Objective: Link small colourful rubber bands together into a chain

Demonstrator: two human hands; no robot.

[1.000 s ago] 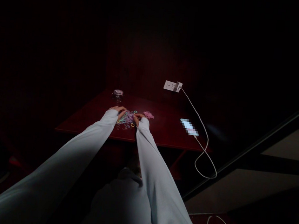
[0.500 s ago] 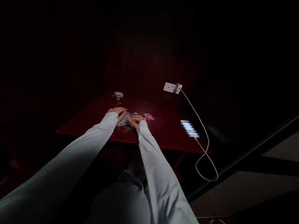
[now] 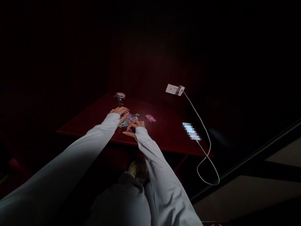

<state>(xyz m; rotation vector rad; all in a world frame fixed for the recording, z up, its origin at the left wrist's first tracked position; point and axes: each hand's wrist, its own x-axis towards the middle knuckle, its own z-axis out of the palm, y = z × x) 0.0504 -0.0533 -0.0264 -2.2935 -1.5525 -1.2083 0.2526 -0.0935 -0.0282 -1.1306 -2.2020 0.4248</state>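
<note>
A loose pile of small multicoloured elastic bands (image 3: 129, 118) lies on the dark red table. My left hand (image 3: 120, 113) rests at the pile's left side, fingers stretched over its edge and thumb apart. On the right, my right hand (image 3: 135, 127) reaches over the near side of the pile, its fingers bent and its thumb held away from them. I see nothing held in either hand, though single bands are too small to make out. To the right sits a separate small heap of pink bands (image 3: 150, 118).
A clear jar with a pale lid (image 3: 120, 96) stands at the table's back left. A phone (image 3: 191, 131) lies at the right, its white cable (image 3: 205, 127) looping past the table edge to a charger in the wall socket (image 3: 172, 89). The table's front edge (image 3: 84, 135) is near me.
My right hand has shifted slightly toward me, and its thumb has spread away from the fingers. My left hand stays almost where it was. The whole view has moved slightly.
</note>
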